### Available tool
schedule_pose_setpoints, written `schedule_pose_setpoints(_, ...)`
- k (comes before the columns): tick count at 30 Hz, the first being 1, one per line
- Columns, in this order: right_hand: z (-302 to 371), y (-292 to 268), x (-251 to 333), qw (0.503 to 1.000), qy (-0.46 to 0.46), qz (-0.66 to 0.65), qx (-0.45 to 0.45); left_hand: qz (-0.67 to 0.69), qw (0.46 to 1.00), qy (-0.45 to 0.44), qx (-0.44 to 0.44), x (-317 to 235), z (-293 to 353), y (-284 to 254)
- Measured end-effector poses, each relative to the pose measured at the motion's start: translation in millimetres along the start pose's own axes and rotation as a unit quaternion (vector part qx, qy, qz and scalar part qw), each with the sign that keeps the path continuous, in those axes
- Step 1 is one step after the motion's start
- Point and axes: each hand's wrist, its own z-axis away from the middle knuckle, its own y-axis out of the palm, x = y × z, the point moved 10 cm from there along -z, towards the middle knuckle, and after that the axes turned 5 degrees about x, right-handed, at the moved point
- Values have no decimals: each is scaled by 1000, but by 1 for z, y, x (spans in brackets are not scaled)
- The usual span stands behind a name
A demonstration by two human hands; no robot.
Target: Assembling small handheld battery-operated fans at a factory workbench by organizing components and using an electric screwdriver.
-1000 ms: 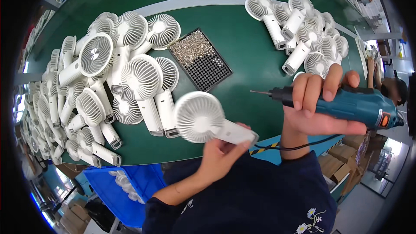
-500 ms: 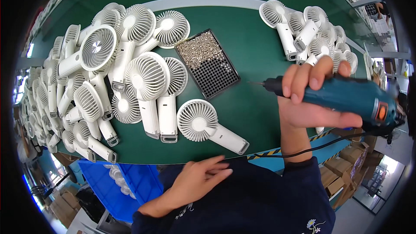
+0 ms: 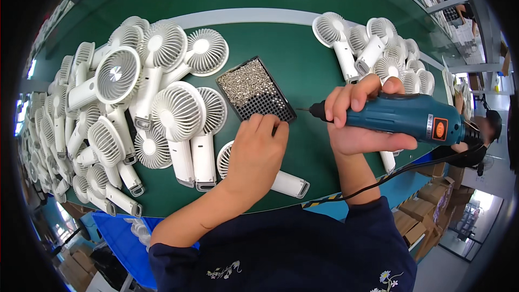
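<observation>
My right hand (image 3: 362, 113) is wrapped round a teal electric screwdriver (image 3: 400, 118), whose thin bit points left toward a black tray (image 3: 265, 107). Small silver screws (image 3: 246, 81) heap over the tray's far part, while rows of holes show at its near part. Over the tray's near edge, my left hand (image 3: 257, 157) has its fingers bunched together and pointing down. What the fingertips hold, if anything, is hidden. Under that hand lies a white handheld fan (image 3: 290, 184), partly covered, its handle toward the lower right.
Many white handheld fans (image 3: 175, 111) are piled on the left of the green table (image 3: 281, 38). A smaller group of fans (image 3: 389, 48) lies at the far right. The screwdriver's black cord (image 3: 373, 185) runs past my right forearm. A blue bin (image 3: 121, 243) stands below the table's front edge.
My left hand has moved up from the table's front edge to the tray, now covering part of the single fan, and its fingers have drawn together. The screwdriver has shifted slightly left, nearer the tray.
</observation>
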Motion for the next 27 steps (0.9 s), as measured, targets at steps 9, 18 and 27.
schedule_pose_setpoints(9,7,1,13,995,73,-4,75,52,996,28,61,-31,2,22)
schedule_pose_setpoints(18,20,-11,23,993,96,-21,61,32,984,86,156,-34,39,16)
schedule_pose_setpoints(27,22,-11,13,987,112,-22,109,9,997,4,73,-24,34,12)
